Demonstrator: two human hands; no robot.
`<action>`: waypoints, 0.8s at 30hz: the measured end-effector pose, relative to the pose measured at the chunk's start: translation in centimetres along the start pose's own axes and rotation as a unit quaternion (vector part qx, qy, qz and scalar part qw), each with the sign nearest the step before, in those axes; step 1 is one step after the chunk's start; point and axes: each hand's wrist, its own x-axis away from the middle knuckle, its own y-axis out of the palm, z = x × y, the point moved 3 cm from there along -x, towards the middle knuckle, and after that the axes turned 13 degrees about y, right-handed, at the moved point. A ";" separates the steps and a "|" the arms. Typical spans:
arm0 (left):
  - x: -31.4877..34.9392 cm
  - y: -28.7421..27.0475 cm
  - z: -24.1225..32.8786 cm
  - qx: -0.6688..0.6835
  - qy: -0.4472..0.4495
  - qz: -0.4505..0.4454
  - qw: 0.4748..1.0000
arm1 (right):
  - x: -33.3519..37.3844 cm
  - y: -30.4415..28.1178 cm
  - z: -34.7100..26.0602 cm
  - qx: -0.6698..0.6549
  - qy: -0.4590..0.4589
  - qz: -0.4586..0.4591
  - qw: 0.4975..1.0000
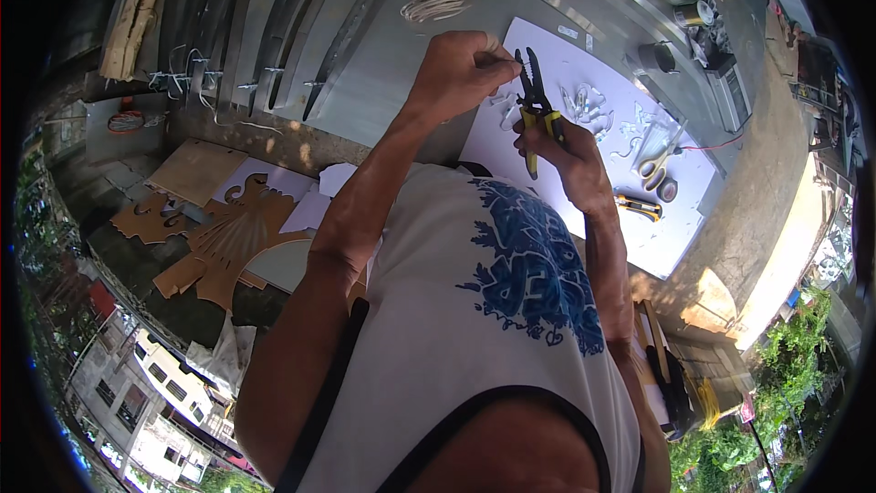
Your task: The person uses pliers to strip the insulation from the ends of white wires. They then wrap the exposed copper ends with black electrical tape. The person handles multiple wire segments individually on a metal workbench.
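The right hand [573, 157] was wrapped around the yellow-and-black handles of a pair of pliers [536, 108], fingers curled tight and pressed together, so the grip was closed on the tool. The pliers stood nearly upright in the view, dark jaws pointing away from the person and the handles running down into the palm. The left hand [461, 68] sat just beside the jaws, fingers bunched and the fingertips pinched together at the plier tips; whatever small piece they pinched was too small to make out. Both hands were held over a white sheet [680, 210] that lay on a grey metal work surface [401, 64]. The left forearm rose from the lower left in a long straight line, the wrist bent slightly inward toward the tool. The right forearm came up along the right side of the person's white shirt with a blue print [511, 292], the wrist nearly straight. On the sheet, to the right of the hands, lay scattered small white offcuts [584, 102], a pair of scissors [653, 164], and a yellow-and-black utility knife [639, 207] near the right wrist. A bundle of white strips [436, 5] rested on the metal surface beyond the left hand. Brown cut-out cardboard shapes [224, 237] lay well apart to the left.
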 end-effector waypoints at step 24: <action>0.4 0.4 -1.2 0.064 -0.010 0.011 0.998 | 0.2 0.2 -0.6 0.133 -0.093 0.116 0.980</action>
